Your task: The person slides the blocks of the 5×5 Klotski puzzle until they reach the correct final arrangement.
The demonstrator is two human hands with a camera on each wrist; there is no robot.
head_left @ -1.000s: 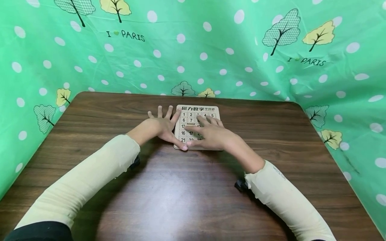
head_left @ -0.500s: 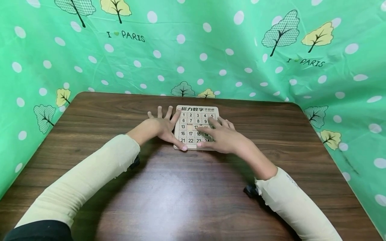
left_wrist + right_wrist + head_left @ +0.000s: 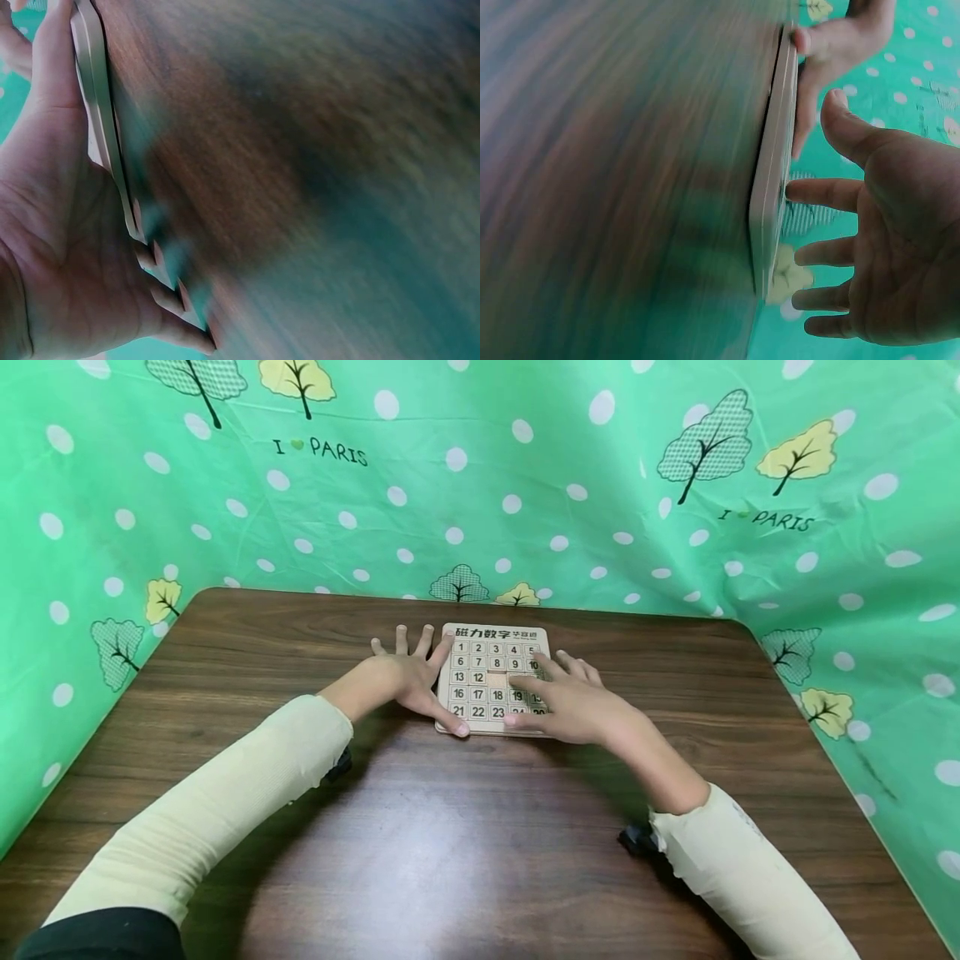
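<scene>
A wooden number slide puzzle point(image 3: 491, 727) with Chinese lettering along its top lies flat on the table. Its third row shows 13, 12 and then a gap point(image 3: 497, 679); tiles farther right are partly covered. Spread around the left side is my left hand point(image 3: 405, 681), its index finger at the upper left edge and its thumb on the near left corner. My right hand point(image 3: 581, 706) hangs over the right part, index fingertip at the gap's right side, thumb over the bottom row. In the right wrist view, the right hand's fingers point(image 3: 829, 255) are extended beside the puzzle's edge point(image 3: 772, 172).
A dark brown wood-grain table point(image 3: 420, 860) bears the puzzle near its far edge. Behind and beside it hangs a green dotted curtain point(image 3: 525, 477) printed with trees. Pale sleeves point(image 3: 217, 802) cover both forearms, with a small dark object point(image 3: 637, 841) under the right wrist.
The 12 tile has slid left to sit beside 13, so the gap is now in the third column. My right hand has moved right; the left hand stays in place.
</scene>
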